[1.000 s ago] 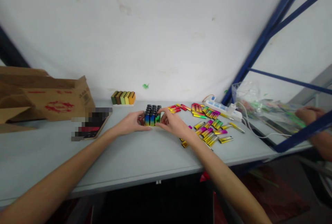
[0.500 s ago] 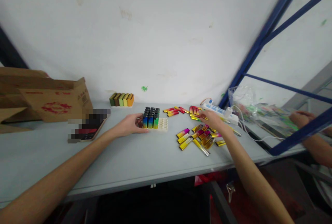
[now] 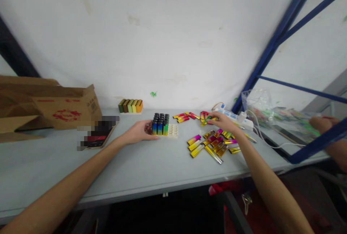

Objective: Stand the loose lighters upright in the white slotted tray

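My left hand (image 3: pixel 139 132) is curled round the left end of a white tray (image 3: pixel 173 135), its thumb along the front. Upright lighters (image 3: pixel 160 129) with black tops and blue-to-green bodies fill the tray's left part; bare sockets show on the right. Over the back right of the table, my right hand (image 3: pixel 222 120) pinches a green-and-yellow lighter (image 3: pixel 207 120), partly hidden by the fingers. Under and beside it lie pink-and-gold lighters (image 3: pixel 182 119). A looser pile of gold, purple and red lighters (image 3: pixel 217 143) lies nearer the front edge.
A second tray of green, brown and orange lighters (image 3: pixel 130 106) stands by the wall. At left are a cardboard box (image 3: pixel 67 107) and a dark blurred-out object (image 3: pixel 99 133). A power strip (image 3: pixel 230 115), cable, blue frame post (image 3: pixel 260 64) and another person's hand (image 3: pixel 322 124) are at right.
A green-and-yellow lighter now shows at my right fingertips, which were over the pink-and-gold lighters. My left hand stays at the tray. The whole view has shifted slightly.
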`<move>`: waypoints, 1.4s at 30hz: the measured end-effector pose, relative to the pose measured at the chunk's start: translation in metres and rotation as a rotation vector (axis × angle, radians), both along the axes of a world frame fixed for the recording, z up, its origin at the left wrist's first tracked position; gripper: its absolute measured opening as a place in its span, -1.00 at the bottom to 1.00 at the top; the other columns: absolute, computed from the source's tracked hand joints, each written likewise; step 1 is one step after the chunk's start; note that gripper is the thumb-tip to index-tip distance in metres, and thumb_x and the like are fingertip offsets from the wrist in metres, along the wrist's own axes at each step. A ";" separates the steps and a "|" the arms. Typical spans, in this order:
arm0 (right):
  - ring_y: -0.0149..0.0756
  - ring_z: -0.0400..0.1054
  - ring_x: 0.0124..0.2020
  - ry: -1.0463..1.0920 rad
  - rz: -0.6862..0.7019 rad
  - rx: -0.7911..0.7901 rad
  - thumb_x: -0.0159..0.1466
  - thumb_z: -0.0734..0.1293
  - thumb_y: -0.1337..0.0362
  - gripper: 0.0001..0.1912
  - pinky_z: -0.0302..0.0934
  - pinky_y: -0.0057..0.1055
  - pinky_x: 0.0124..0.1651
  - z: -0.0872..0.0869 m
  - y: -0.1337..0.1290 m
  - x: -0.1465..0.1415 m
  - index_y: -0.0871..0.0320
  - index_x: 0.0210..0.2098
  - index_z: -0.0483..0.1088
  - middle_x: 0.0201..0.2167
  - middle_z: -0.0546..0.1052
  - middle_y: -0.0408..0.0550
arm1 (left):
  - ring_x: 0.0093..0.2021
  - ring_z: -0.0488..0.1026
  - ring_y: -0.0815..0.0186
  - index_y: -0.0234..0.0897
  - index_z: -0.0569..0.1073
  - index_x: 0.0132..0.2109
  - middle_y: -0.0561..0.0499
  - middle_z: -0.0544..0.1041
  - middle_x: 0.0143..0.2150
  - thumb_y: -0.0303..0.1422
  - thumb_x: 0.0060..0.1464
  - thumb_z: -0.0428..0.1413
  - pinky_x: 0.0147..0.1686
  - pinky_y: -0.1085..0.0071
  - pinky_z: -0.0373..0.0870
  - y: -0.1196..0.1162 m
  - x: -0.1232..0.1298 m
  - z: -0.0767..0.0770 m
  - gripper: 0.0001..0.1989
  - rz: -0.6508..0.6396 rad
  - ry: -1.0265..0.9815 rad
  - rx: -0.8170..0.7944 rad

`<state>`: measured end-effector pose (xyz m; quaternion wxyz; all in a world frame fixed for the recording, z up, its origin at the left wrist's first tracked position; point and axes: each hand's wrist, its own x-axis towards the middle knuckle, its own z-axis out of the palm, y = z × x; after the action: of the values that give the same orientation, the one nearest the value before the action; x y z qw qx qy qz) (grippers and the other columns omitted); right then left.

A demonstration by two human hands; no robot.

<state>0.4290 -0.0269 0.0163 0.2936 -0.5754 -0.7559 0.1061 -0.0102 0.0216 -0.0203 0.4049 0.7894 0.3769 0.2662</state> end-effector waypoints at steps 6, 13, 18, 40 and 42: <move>-0.21 0.48 -0.14 0.939 0.144 -0.102 0.19 0.45 -0.08 -0.58 0.36 -0.24 -0.06 0.020 0.006 -0.069 0.09 -0.19 0.36 -0.17 0.57 -0.01 | -0.36 0.44 0.22 -0.27 0.47 -0.21 0.06 0.51 -0.38 0.06 -0.26 0.39 -0.37 0.37 0.38 -0.005 0.002 0.005 -0.41 0.022 0.055 0.087; -0.44 0.35 -0.50 1.046 0.378 -0.260 0.21 0.43 -0.09 -0.56 0.31 -0.42 -0.37 0.030 -0.006 -0.155 0.01 -0.13 0.25 -0.40 0.43 -0.27 | -0.35 0.45 0.21 -0.26 0.49 -0.21 0.05 0.51 -0.39 0.05 -0.26 0.39 -0.36 0.35 0.39 -0.004 0.002 0.003 -0.43 0.006 0.037 0.074; -0.53 -0.08 -0.66 0.949 0.343 -0.251 0.23 0.34 -0.21 -0.52 -0.21 -0.58 -0.62 0.004 -0.011 -0.183 0.00 -0.17 0.17 -0.58 0.21 -0.39 | -0.31 0.48 0.17 -0.26 0.51 -0.19 0.03 0.53 -0.37 0.01 -0.29 0.41 -0.32 0.32 0.44 -0.002 0.001 0.003 -0.43 -0.015 0.019 0.054; -0.47 -0.24 -0.64 1.054 0.289 -0.477 0.26 0.15 0.00 -0.62 -0.31 -0.46 -0.56 -0.022 -0.012 -0.196 0.07 -0.57 0.06 -0.63 -0.05 -0.30 | -0.22 0.54 0.10 -0.28 0.54 -0.11 -0.05 0.62 -0.26 -0.09 -0.34 0.45 -0.24 0.25 0.49 -0.003 -0.004 0.007 -0.38 -0.034 0.008 -0.004; -0.48 -0.23 -0.65 1.054 0.285 -0.476 0.26 0.15 -0.01 -0.61 -0.31 -0.46 -0.56 -0.021 -0.011 -0.195 0.07 -0.58 0.07 -0.64 -0.04 -0.30 | -0.22 0.54 0.09 -0.27 0.54 -0.12 -0.04 0.62 -0.26 -0.08 -0.35 0.45 -0.25 0.26 0.49 -0.004 -0.004 0.007 -0.39 -0.030 0.009 0.000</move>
<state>0.2341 -0.0383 -0.0044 0.4751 -0.3880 -0.5334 0.5824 -0.0138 0.0179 -0.0130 0.4071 0.7963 0.3668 0.2563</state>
